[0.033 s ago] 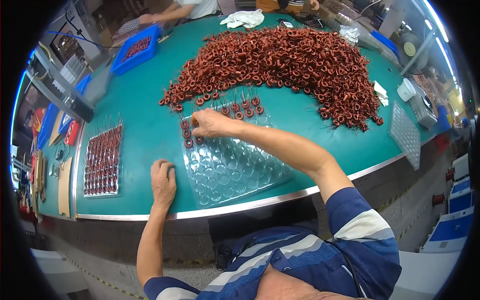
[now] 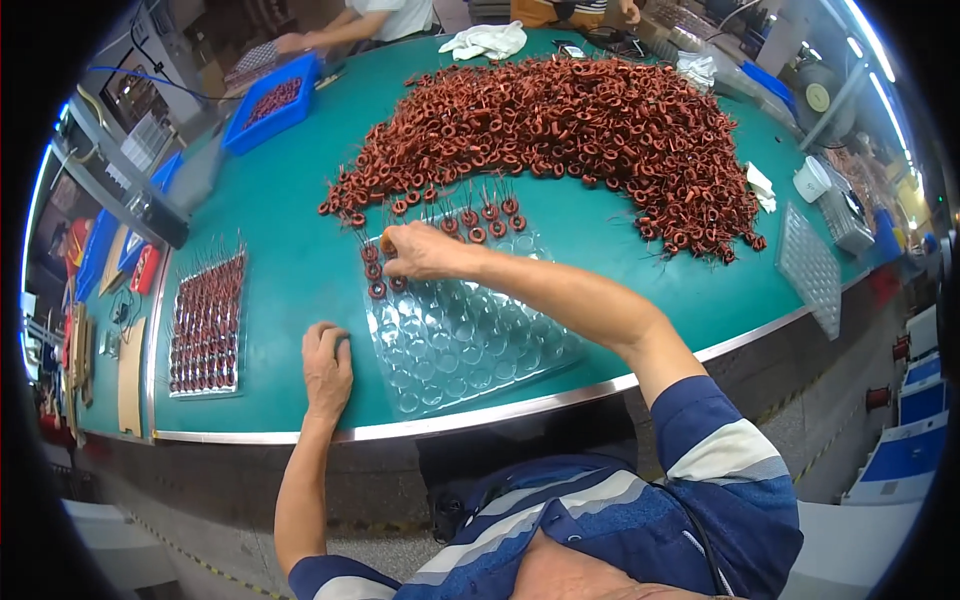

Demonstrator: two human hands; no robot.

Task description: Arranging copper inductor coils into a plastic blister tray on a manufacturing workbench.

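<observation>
My right hand [image 2: 420,250] reaches over the far left part of a clear plastic blister tray [image 2: 455,350], its fingers pinched down on a red-brown wire-wound ring coil that they mostly cover. Something orange shows at one fingertip. Beside the fingers, several ring coils [image 2: 374,270] sit in the tray's pockets, wire leads pointing away from me. More coils [image 2: 478,218] fill pockets along the tray's far edge. The nearer pockets hold no coils. Palm down on the green table [image 2: 270,300], left of the tray, lies my left hand [image 2: 327,370], fingers loosely bent, holding nothing.
A large heap of ring coils [image 2: 560,120] spreads beyond the tray. At left stands a filled tray [image 2: 208,325]; at right lies another clear tray [image 2: 810,265]. A blue bin [image 2: 270,103] of coils and a white cloth [image 2: 485,40] are farther back, near another person's arms [image 2: 325,38].
</observation>
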